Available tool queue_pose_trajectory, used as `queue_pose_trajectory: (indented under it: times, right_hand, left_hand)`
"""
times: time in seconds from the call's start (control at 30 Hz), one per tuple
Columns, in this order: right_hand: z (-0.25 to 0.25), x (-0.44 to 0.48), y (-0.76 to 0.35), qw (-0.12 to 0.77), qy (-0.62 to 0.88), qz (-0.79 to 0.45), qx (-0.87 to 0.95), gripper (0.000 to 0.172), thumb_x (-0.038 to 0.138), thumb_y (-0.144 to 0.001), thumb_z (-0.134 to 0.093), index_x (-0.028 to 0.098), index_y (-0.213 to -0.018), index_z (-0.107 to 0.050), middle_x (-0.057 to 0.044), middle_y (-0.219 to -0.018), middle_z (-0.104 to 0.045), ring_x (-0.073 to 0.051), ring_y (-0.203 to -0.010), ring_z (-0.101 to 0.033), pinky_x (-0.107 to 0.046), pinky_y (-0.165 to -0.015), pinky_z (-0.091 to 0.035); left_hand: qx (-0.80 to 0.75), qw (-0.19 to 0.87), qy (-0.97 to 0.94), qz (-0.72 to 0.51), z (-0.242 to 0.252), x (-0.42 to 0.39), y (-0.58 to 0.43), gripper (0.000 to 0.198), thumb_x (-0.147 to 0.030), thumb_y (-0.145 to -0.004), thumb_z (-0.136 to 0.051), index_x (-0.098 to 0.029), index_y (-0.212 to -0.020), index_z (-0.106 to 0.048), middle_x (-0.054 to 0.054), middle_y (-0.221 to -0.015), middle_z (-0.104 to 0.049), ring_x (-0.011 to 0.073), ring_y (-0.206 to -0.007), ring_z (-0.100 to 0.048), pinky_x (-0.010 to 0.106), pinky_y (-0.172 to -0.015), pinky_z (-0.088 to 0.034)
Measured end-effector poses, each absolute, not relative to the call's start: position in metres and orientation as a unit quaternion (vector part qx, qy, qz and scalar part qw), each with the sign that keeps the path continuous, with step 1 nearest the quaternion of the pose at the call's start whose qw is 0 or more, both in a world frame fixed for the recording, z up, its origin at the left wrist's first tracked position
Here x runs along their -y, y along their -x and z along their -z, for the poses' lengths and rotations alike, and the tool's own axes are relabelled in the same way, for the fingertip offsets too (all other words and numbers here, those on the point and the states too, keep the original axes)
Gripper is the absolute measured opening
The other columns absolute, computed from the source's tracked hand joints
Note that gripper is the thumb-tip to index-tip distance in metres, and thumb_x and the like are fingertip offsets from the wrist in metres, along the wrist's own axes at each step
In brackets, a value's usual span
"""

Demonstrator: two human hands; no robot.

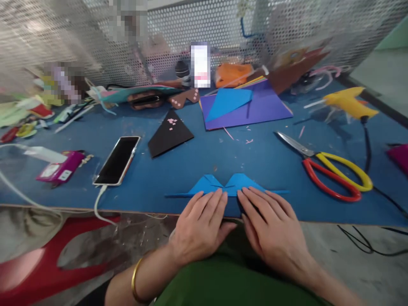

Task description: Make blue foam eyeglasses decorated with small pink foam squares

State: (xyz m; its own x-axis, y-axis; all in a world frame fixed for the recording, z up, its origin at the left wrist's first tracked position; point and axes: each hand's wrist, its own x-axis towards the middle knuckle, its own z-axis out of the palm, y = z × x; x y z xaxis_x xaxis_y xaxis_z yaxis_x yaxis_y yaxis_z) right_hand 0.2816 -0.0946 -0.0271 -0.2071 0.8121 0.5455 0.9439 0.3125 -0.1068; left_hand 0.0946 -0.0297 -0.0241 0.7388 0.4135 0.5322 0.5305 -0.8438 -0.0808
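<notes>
A folded piece of blue paper lies along the front edge of the blue table, with two rounded peaks pointing away from me and thin ends stretching out to both sides. My left hand rests flat with its fingertips on the paper's near edge, left of its middle. On the right half, my right hand presses down the same way, fingers stretched out. Neither hand grips the paper. Part of its near edge is hidden under my fingers.
Large scissors with red and yellow handles lie at right, below a yellow glue gun. A phone on a cable lies left. Black paper with pink bits and purple sheets lie farther back. A lit phone stands behind.
</notes>
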Motion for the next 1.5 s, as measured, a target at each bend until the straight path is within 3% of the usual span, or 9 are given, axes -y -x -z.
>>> queue_pose_trajectory:
  times: [0.17, 0.27, 0.53, 0.77, 1.03, 1.23, 1.5]
  right_hand:
    - [0.019, 0.093, -0.28, 0.255, 0.574, 0.152, 0.763, 0.026, 0.017, -0.094, -0.055, 0.008, -0.115, -0.068, -0.012, -0.113, -0.073, -0.025, -0.102, -0.068, -0.043, -0.098, -0.042]
    - [0.015, 0.088, -0.277, 0.245, 0.568, 0.178, 0.766, 0.022, 0.015, -0.091, -0.06, 0.006, -0.109, -0.07, -0.012, -0.105, -0.074, -0.024, -0.094, -0.07, -0.042, -0.094, -0.044]
    - [0.015, 0.072, -0.254, 0.256, 0.53, 0.088, 0.804, 0.027, 0.016, -0.094, -0.056, 0.006, -0.115, -0.068, -0.012, -0.111, -0.071, -0.024, -0.098, -0.062, -0.04, -0.089, -0.046]
    - [0.014, 0.065, -0.247, 0.238, 0.492, 0.021, 0.837, 0.036, 0.018, -0.097, -0.047, 0.002, -0.126, -0.061, -0.014, -0.12, -0.066, -0.026, -0.108, -0.054, -0.04, -0.091, -0.044]
    - [0.018, 0.064, -0.251, 0.237, 0.485, 0.016, 0.841, 0.037, 0.021, -0.095, -0.05, 0.004, -0.127, -0.061, -0.013, -0.123, -0.065, -0.025, -0.108, -0.053, -0.041, -0.09, -0.042]
    - [0.017, 0.065, -0.249, 0.246, 0.486, 0.032, 0.838, 0.036, 0.019, -0.094, -0.052, 0.003, -0.123, -0.063, -0.014, -0.12, -0.067, -0.025, -0.105, -0.055, -0.041, -0.087, -0.044]
    - [0.017, 0.065, -0.248, 0.231, 0.487, 0.047, 0.841, 0.036, 0.019, -0.094, -0.05, 0.003, -0.124, -0.063, -0.014, -0.12, -0.067, -0.025, -0.106, -0.056, -0.041, -0.087, -0.046]
  left_hand:
    - [0.333, 0.098, 0.885, 0.311, 0.013, 0.023, -0.072, 0.02, -0.02, -0.092, -0.06, -0.014, -0.109, -0.069, 0.006, -0.102, -0.076, 0.0187, -0.089, -0.066, 0.035, -0.084, -0.054]
    - [0.353, 0.084, 0.879, 0.309, 0.008, 0.016, -0.061, 0.015, -0.018, -0.089, -0.065, -0.018, -0.103, -0.071, 0.002, -0.096, -0.077, 0.0179, -0.083, -0.066, 0.034, -0.077, -0.054]
    - [0.318, 0.089, 0.897, 0.293, 0.01, 0.011, -0.053, 0.016, -0.02, -0.092, -0.062, -0.016, -0.105, -0.07, 0.002, -0.099, -0.077, 0.0164, -0.086, -0.067, 0.036, -0.089, -0.05]
    - [0.342, 0.099, 0.893, 0.275, 0.024, 0.023, -0.059, 0.038, -0.039, -0.1, -0.044, -0.016, -0.118, -0.069, 0.008, -0.107, -0.074, 0.0211, -0.096, -0.061, 0.038, -0.099, -0.043]
    - [0.373, 0.161, 0.871, 0.276, 0.023, 0.016, -0.027, 0.034, -0.045, -0.092, -0.059, -0.023, -0.114, -0.072, 0.004, -0.101, -0.075, 0.0236, -0.104, -0.062, 0.045, -0.113, -0.028]
    - [0.409, 0.167, 0.857, 0.266, 0.022, 0.016, 0.002, 0.042, -0.049, -0.091, -0.057, -0.018, -0.115, -0.071, 0.014, -0.111, -0.071, 0.0314, -0.109, -0.061, 0.054, -0.11, -0.031]
    - [0.337, 0.054, 0.894, 0.29, 0.033, 0.017, -0.029, 0.039, -0.031, -0.095, -0.055, -0.005, -0.123, -0.063, 0.014, -0.119, -0.069, 0.0268, -0.115, -0.058, 0.042, -0.105, -0.044]
